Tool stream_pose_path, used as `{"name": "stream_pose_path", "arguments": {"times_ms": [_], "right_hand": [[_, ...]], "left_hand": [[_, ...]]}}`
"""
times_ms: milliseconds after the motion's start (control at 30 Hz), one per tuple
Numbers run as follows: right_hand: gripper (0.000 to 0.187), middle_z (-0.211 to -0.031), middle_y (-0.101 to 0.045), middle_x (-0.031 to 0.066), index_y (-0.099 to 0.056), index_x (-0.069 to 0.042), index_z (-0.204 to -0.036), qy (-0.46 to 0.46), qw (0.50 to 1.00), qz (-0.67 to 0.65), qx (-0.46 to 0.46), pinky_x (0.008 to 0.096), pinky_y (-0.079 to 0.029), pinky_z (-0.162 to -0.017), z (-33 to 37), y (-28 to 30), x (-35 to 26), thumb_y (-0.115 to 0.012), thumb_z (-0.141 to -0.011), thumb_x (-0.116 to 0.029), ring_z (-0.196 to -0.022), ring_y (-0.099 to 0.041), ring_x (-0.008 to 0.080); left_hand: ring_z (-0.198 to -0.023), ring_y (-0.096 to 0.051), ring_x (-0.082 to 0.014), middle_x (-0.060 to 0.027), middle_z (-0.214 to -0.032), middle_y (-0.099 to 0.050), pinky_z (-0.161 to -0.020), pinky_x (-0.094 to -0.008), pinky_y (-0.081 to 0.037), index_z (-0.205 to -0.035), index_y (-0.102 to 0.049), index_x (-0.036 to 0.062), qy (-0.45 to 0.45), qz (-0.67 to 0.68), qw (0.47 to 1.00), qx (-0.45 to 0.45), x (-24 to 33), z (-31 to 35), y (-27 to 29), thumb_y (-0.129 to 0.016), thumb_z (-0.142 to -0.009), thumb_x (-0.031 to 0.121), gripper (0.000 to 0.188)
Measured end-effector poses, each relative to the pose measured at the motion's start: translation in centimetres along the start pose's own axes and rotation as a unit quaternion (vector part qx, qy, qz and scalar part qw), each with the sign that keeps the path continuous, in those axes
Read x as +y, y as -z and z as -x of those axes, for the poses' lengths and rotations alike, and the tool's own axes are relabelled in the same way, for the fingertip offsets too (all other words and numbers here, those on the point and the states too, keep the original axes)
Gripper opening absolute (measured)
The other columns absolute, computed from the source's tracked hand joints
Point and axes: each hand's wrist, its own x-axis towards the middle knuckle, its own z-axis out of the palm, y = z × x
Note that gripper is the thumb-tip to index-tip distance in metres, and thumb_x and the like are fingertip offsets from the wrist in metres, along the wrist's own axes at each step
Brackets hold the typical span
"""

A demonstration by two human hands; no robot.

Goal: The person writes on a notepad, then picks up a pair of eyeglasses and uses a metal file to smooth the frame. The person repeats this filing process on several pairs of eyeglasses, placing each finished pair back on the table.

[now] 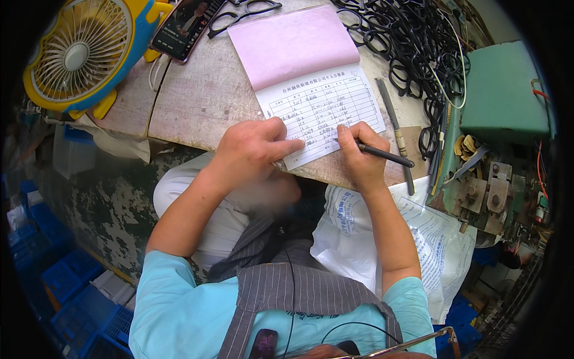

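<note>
A form pad (pixel 327 105) lies at the table's near edge, its pink cover sheet (pixel 293 45) folded up and away from me. Handwriting fills several rows of its printed table. My right hand (pixel 363 157) grips a black pen (pixel 390 157), with the tip down by the lower rows of the page. On the page's lower left rests my left hand (pixel 254 146), holding nothing. Its index finger stretches across the paper toward the pen, while the other fingers are partly curled or hidden.
Black spectacle frames (pixel 397 42) are heaped at the back right, beside a green machine (pixel 505 90). A thin file-like tool (pixel 391 113) lies right of the pad. At the left stand a yellow-and-blue fan (pixel 78 57) and a phone (pixel 185 27). White plastic bags (pixel 433 239) hang below the table.
</note>
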Motion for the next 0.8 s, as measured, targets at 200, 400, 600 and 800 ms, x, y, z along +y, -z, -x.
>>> {"name": "stream_pose_path", "arguments": {"times_ms": [200,400,600,800], "right_hand": [[0.024,-0.053,-0.052,0.0033,-0.055,-0.002,-0.064,0.030,0.999,0.036,-0.006,0.0273,-0.035,-0.045,-0.06,-0.02,0.11,-0.069,-0.082,-0.008,-0.046,-0.043,0.0097],[0.025,-0.052,-0.052,0.0039,-0.053,-0.002,-0.063,0.039,0.998,0.038,-0.013,0.0276,-0.035,-0.045,-0.12,0.07,0.19,-0.069,-0.081,-0.006,-0.045,-0.043,0.0103],[0.025,-0.053,-0.049,0.0000,-0.054,-0.002,-0.064,-0.005,1.000,-0.003,-0.006,0.0252,-0.032,-0.046,0.04,0.13,0.11,-0.067,-0.084,-0.007,-0.048,-0.039,0.0070],[0.023,-0.051,-0.053,0.0038,-0.055,-0.003,-0.063,-0.035,0.999,-0.005,0.019,0.0272,-0.038,-0.045,0.05,0.24,-0.05,-0.068,-0.080,-0.009,-0.044,-0.046,0.0109]], "left_hand": [[-0.060,-0.056,-0.0167,0.0010,-0.073,-0.055,-0.051,-0.0309,-0.046,-0.096,-0.074,0.0229,-0.002,-0.008,1.000,-0.006,-0.05,0.03,0.00,-0.070,-0.062,0.005,0.038],[-0.065,-0.058,-0.0202,-0.0011,-0.076,-0.052,-0.056,-0.0322,-0.047,-0.093,-0.072,0.0218,0.007,-0.004,1.000,-0.021,0.03,0.09,0.08,-0.066,-0.065,0.011,0.030],[-0.065,-0.058,-0.0202,-0.0011,-0.076,-0.052,-0.056,-0.0323,-0.047,-0.093,-0.072,0.0221,0.007,-0.003,1.000,-0.020,0.04,0.09,0.08,-0.067,-0.065,0.011,0.030],[-0.065,-0.058,-0.0201,-0.0012,-0.076,-0.052,-0.055,-0.0325,-0.047,-0.094,-0.072,0.0225,0.012,-0.001,1.000,-0.022,0.04,0.13,0.10,-0.067,-0.066,0.013,0.030]]}}
